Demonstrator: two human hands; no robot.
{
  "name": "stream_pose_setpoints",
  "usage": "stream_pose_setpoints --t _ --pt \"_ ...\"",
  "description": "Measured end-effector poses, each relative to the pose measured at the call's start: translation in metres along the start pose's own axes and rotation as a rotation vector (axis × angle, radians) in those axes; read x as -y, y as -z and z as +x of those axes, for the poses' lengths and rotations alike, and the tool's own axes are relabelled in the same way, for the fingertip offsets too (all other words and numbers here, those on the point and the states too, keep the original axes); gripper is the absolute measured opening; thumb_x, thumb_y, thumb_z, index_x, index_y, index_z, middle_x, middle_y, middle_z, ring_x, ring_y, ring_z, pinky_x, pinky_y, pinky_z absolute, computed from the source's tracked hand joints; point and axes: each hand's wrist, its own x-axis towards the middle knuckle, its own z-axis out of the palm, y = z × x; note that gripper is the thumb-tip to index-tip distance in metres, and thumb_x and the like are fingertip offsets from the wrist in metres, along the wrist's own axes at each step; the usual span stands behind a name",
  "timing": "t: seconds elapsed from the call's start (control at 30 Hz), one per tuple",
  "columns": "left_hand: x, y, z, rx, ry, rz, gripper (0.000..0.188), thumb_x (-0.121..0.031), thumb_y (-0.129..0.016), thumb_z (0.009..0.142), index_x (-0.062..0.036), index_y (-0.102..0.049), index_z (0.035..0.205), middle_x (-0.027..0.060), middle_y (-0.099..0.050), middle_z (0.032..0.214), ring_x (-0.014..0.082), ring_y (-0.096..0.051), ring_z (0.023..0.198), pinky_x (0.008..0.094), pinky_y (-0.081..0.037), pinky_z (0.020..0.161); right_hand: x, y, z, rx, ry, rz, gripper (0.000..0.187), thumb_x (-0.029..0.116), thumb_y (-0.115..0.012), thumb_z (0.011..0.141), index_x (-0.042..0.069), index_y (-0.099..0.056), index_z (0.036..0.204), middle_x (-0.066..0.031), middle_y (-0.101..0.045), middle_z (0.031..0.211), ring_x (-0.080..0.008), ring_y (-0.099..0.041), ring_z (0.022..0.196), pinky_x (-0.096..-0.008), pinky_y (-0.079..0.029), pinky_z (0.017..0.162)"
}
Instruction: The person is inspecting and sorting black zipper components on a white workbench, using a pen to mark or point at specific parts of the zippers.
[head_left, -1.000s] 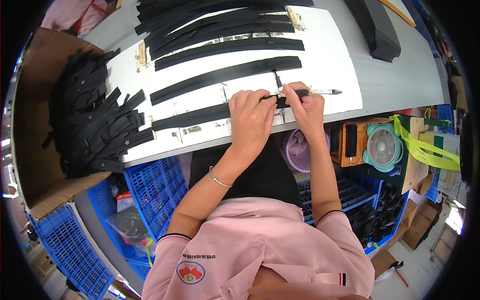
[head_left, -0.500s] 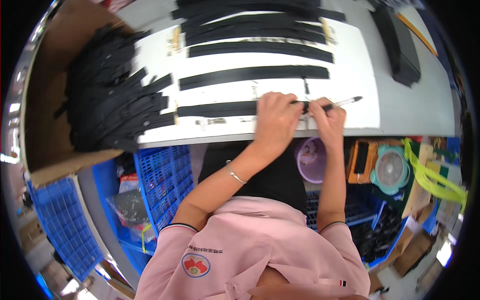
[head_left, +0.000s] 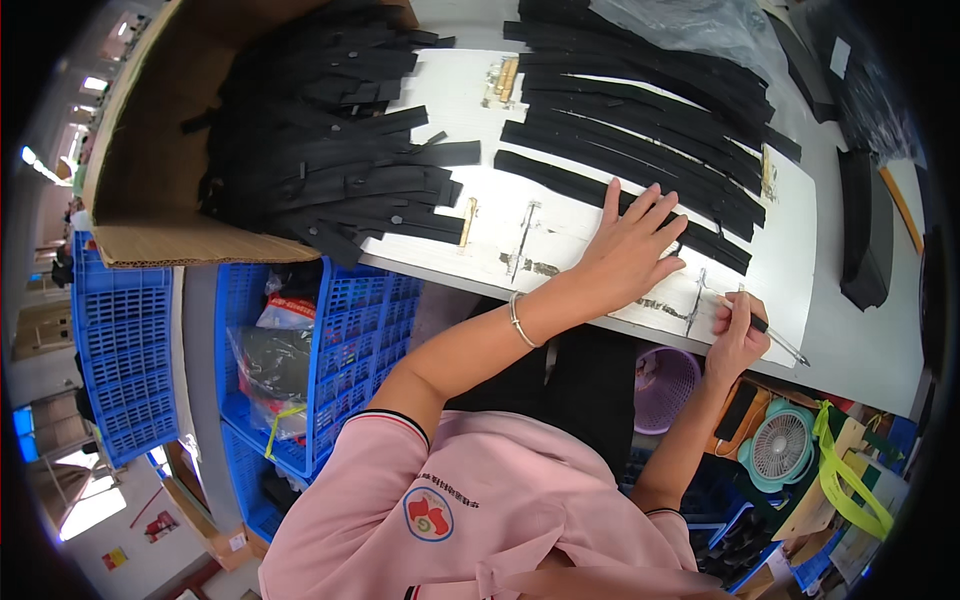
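My left hand [head_left: 635, 250] lies with fingers spread over the nearest black strap [head_left: 555, 180], one of several flat strips laid side by side on a white board [head_left: 590, 235]. My right hand [head_left: 740, 332] is closed around a pen [head_left: 785, 344] with a black grip and a clear barrel, close to the board's front right edge. Just left of it, a dark line [head_left: 697, 300] marks the board, and a second dark line [head_left: 521, 240] stands further left. Part of the nearest strap is hidden under my left hand.
A cardboard box [head_left: 150, 247] on its side spills a heap of black straps [head_left: 330, 150] at the left. Clear plastic film [head_left: 690, 30] lies at the back, a long black block [head_left: 866, 230] at the right. Blue crates [head_left: 365, 340], a purple basket [head_left: 668, 385] and a small fan [head_left: 780, 447] sit below the table edge.
My left hand has moved farther onto the board with the nearest strap, away from its front edge. My right hand has drawn back right with the pen. The view has turned.
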Motion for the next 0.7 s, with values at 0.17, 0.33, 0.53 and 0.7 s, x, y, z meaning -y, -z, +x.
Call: stream_pose_setpoints --t 0.17,0.33,0.53,0.7 --pt "0.006 0.046 -0.045 -0.084 0.101 0.046 0.044 -0.014 -0.062 0.097 -0.0068 -0.059 0.14 0.0163 -0.049 0.154 0.0384 -0.033 0.151 0.0637 -0.01 0.124 -0.002 0.002 0.003 0.021 0.015 -0.002 0.022 0.016 -0.065 0.102 -0.001 -0.074 0.09 -0.0027 -0.064 0.069 -0.0049 -0.049 0.055 -0.0206 -0.036 0.051" --pt "0.043 0.116 -0.126 -0.148 0.308 0.375 0.056 0.007 -0.054 0.087 -0.0101 -0.063 0.14 0.0136 -0.052 0.154 0.0392 -0.033 0.152 0.0625 -0.01 0.125 -0.004 0.004 0.004 0.028 0.022 -0.008 0.022 0.017 -0.065 0.102 0.0 -0.074 0.091 -0.0024 -0.064 0.069 -0.0048 -0.049 0.055 -0.0199 -0.036 0.051" --pt "0.077 0.156 -0.152 -0.236 0.403 0.386 0.026 -0.017 -0.073 0.093 -0.0099 -0.075 0.119 0.0085 -0.061 0.144 0.0362 -0.038 0.149 0.0589 -0.012 0.125 -0.002 0.002 0.003 0.031 0.02 -0.011 0.023 0.018 -0.065 0.102 0.001 -0.074 0.09 -0.0016 -0.064 0.07 -0.0042 -0.048 0.055 -0.0198 -0.035 0.051" --pt "0.078 0.135 -0.133 -0.346 0.311 0.396 0.019 -0.014 -0.077 0.089 -0.0118 -0.077 0.107 0.0055 -0.067 0.134 0.033 -0.045 0.144 0.0574 -0.017 0.124 -0.016 0.009 0.006 0.078 0.037 -0.018 0.021 0.017 -0.062 0.105 0.0 -0.073 0.102 -0.0037 -0.066 0.072 -0.0031 -0.048 0.054 -0.0174 -0.036 0.049"
